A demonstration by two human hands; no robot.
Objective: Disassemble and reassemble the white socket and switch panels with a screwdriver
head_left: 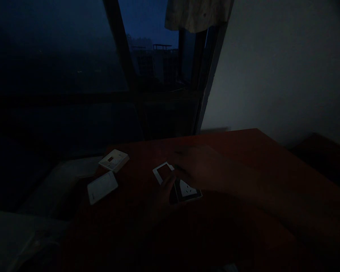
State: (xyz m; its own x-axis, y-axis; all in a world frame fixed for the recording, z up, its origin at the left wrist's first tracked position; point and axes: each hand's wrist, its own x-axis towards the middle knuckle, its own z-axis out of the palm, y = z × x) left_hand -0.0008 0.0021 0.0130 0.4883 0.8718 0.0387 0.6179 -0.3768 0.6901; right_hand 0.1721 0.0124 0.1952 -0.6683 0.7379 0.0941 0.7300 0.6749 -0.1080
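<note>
The scene is very dark. A thin white rectangular frame [158,176] with an open middle is near the table's centre. Beside it, lower right, lies a wall socket [188,189] with a white face, slots and a dark surround. My left hand [164,194] is at the socket's left edge, fingers bent and overlapping the frame's near corner; it seems closed on the socket. My right hand [197,166] reaches in from the right above the socket. Its curled fingertips meet the frame's right corner, and shadow hides the exact grip.
On the reddish-brown table [238,147], a white box-like plate [117,160] with a small dark opening and a flat white rectangular piece [102,187] lie at the left. Behind stands a dark-framed window [133,94]; a pale wall [277,71] rises at the right.
</note>
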